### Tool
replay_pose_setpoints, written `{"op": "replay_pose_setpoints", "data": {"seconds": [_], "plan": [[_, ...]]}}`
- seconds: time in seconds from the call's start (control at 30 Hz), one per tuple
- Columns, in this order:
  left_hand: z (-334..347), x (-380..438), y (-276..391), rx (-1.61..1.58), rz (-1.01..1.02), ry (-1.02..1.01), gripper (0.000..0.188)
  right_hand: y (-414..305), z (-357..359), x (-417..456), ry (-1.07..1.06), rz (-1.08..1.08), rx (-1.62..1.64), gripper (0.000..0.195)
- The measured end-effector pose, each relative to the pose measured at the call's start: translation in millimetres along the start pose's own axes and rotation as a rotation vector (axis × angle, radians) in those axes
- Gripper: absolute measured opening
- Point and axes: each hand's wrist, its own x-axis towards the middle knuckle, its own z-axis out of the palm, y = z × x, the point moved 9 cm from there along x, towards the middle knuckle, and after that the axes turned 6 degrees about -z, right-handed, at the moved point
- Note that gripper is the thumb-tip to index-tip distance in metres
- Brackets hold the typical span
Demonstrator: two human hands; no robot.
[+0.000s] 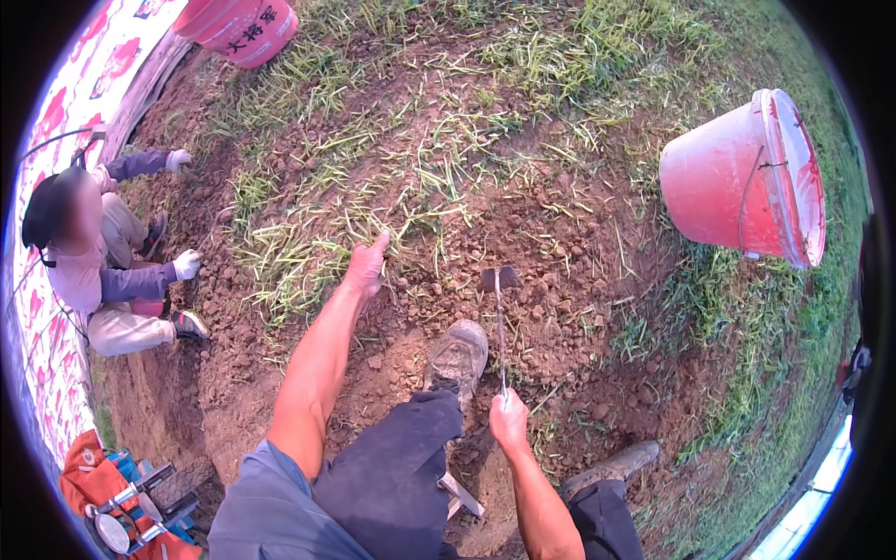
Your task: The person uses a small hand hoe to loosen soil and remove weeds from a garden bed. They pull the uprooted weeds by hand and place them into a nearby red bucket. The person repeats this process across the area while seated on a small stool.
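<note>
My right hand (509, 418) grips the thin handle of a small hand hoe (500, 308). The hoe's flat, dark blade rests on loose brown soil (546, 280) just beyond my boot (458, 353). My left hand (367, 267) is over a patch of cut green stalks (301, 259), its fingers curled and the thumb pointing away from me. Stalks lie right at its fingertips, but whether any are pinched in the hand is hidden. My other boot (612, 467) is planted on the soil to the right.
A red bucket (714, 182) stands at the right, and another red bucket (241, 31) bearing writing is at the top left. A gloved person (133, 280) sits low at the left beside patterned sheeting (52, 385). An orange bag (94, 483) lies at lower left, near metal tubes.
</note>
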Motion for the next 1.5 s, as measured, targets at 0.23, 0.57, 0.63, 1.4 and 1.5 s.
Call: {"op": "replay_pose_setpoints", "data": {"seconds": [0.23, 0.57, 0.63, 1.4, 1.5], "plan": [[37, -3, 41, 0.842, 0.365, 0.035, 0.040, 5, 4, 2, -0.007, -0.005, -0.024, 0.026], [109, -2, 64, 1.617, 0.332, 0.275, 0.048, 5, -2, 1, -0.027, 0.032, 0.034, 0.026], [107, 2, 74, 1.689, 0.410, 0.227, 0.041, 5, 2, 2, -0.024, 0.028, 0.024, 0.026], [99, 36, 78, 1.968, 0.439, 0.287, 0.019, 7, 2, 4, -0.033, 0.021, 0.030, 0.024], [101, 31, 75, 1.926, 0.467, 0.292, 0.018, 3, -4, 3, -0.033, 0.032, 0.043, 0.024]]}}
